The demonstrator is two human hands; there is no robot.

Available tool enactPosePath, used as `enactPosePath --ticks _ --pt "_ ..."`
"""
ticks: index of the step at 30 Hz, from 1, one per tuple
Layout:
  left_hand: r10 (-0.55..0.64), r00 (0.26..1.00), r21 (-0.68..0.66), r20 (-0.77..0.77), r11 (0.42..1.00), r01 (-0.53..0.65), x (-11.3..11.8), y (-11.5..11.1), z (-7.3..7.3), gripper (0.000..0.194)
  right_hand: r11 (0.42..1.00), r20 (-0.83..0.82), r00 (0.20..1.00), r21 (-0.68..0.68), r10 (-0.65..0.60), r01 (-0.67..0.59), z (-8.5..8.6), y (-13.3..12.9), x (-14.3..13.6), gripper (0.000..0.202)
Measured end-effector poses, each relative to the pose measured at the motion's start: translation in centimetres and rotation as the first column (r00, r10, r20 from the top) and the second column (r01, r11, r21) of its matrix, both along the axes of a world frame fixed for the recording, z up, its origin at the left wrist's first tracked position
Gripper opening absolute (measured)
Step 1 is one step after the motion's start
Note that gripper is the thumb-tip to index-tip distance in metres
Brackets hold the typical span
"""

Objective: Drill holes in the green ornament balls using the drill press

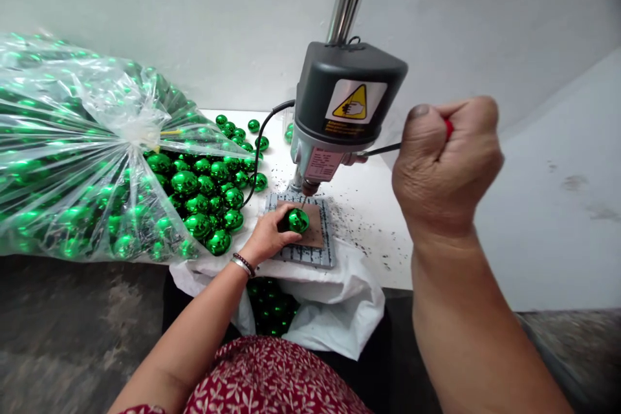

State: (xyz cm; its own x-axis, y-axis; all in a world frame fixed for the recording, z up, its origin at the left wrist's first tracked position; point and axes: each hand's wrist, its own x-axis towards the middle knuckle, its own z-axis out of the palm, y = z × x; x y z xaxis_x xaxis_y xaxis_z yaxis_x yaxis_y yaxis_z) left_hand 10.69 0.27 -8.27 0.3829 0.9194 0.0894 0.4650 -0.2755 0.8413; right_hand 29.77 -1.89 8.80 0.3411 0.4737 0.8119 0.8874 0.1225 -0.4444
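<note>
My left hand [272, 231] is closed around a shiny green ball [297, 221], its thumb and fingers on the ball's sides. The ball sits on a brown board [314, 233] that lies on the grey slotted base [327, 252] of a bench drill press [347, 97]. Directly over the ball is the drill's chuck with a thin bit [305, 202]; whether the tip touches the ball I cannot tell. Up on the right, my right hand [446, 165] grips the drill press lever [383, 149], its red knob [449, 129] mostly hidden in the fist.
A clear plastic bag [97, 162] full of green balls fills the left side, with several loose balls [198, 207] beside it. Dark shavings [359, 226] litter the white table [388, 265]. Below the table edge, a white sack [339, 310] holds more balls. A black cord [259, 142] runs behind.
</note>
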Motion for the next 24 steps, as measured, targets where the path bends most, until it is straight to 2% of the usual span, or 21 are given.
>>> enactPosePath --ticks 4,6,8,10,13,16,19,21,24 --pt "-0.112 0.993 0.042 -0.022 0.993 0.113 -1.7 -1.7 0.1 0.058 1.0 -0.031 1.0 0.005 -0.004 0.004 -0.5 0.1 -0.1 0.038" --pt "-0.122 0.991 0.103 -0.053 0.987 0.127 -2.7 -2.5 0.2 0.06 1.0 -0.048 0.999 0.002 0.001 -0.001 -0.7 0.0 -0.2 0.035" --pt "-0.027 0.997 0.154 -0.079 0.987 0.039 -3.6 -2.6 0.6 0.058 1.0 -0.061 0.998 0.006 0.015 -0.015 -0.7 0.0 -0.3 0.034" --pt "0.135 0.983 0.194 -0.124 0.975 -0.11 -4.2 -1.7 1.6 0.051 0.999 -0.069 0.997 0.014 0.03 -0.029 -0.6 0.0 -0.3 0.035" --pt "0.359 0.884 0.322 -0.3 0.91 -0.261 -4.7 1.6 4.2 0.045 0.999 -0.056 0.997 0.026 0.043 -0.041 -0.5 0.0 -0.3 0.036" --pt "0.392 0.741 0.344 -0.545 0.911 -0.228 -4.7 6.4 6.6 0.045 0.998 -0.032 0.998 0.035 0.052 -0.051 -0.6 -0.1 -0.2 0.038" --pt "0.268 0.656 0.255 -0.706 0.96 -0.118 -4.4 10.6 7.4 0.039 0.996 -0.022 0.997 0.047 0.077 -0.076 -0.7 -0.3 -0.1 0.04" --pt "0.142 0.638 0.162 -0.757 0.986 -0.028 -4.2 12.5 7.1 0.042 0.994 -0.018 0.996 0.058 0.089 -0.087 -0.7 -0.4 -0.1 0.042" --pt "0.008 0.633 0.073 -0.774 0.994 0.076 -4.2 14.1 5.8 0.063 0.994 -0.014 0.995 0.054 0.097 -0.096 -0.7 -0.5 -0.3 0.042"
